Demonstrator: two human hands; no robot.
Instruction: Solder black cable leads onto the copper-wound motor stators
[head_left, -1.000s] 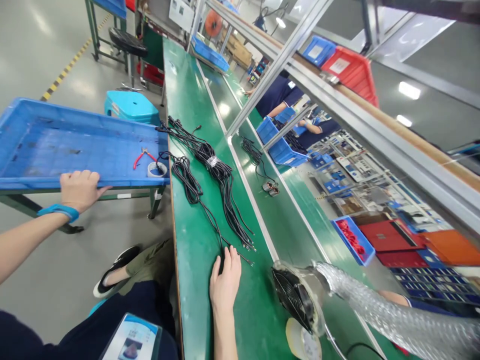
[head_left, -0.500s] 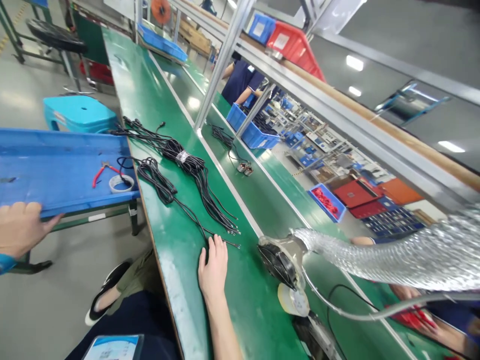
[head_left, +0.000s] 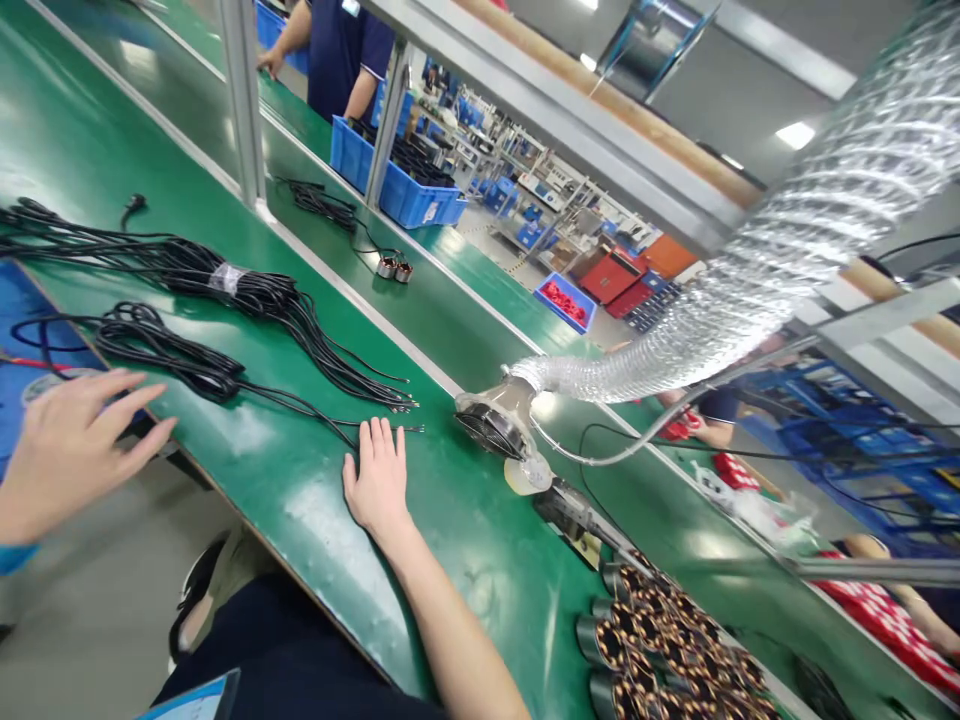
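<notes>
A long green workbench [head_left: 465, 580] is seen from above, running diagonally across the view. The right hand [head_left: 379, 485] is laid palm down on it, with fingers straight and close together. Nothing is gripped in it; the thin end of a loose black cable [head_left: 169, 350] is met at the fingertips, but whether it is pinned beneath them cannot be told. The rest of that cable is gathered in a loose coil near the bench's edge, between the two hands.

The left hand [head_left: 79, 440] is held open at the bench's edge, with fingers and thumb spread and nothing seen in its grasp. Beside it, a blue tray [head_left: 19, 310] is partly shown, with a red handle [head_left: 34, 363] and a pale ring [head_left: 45, 385] partly covered by the hand.

Beyond the loose coil, a thicker cable bundle [head_left: 277, 297] is bound by a pale tie [head_left: 226, 280], its ends fanned out toward a caged black fan [head_left: 491, 428]. The fan is joined to a silver duct [head_left: 675, 350]. At lower right, many copper-wound parts [head_left: 660, 640] are clustered. Across the bench, a blue bin [head_left: 420, 200] is filled with dark items, and a person in dark blue [head_left: 337, 60] is partly seen.
</notes>
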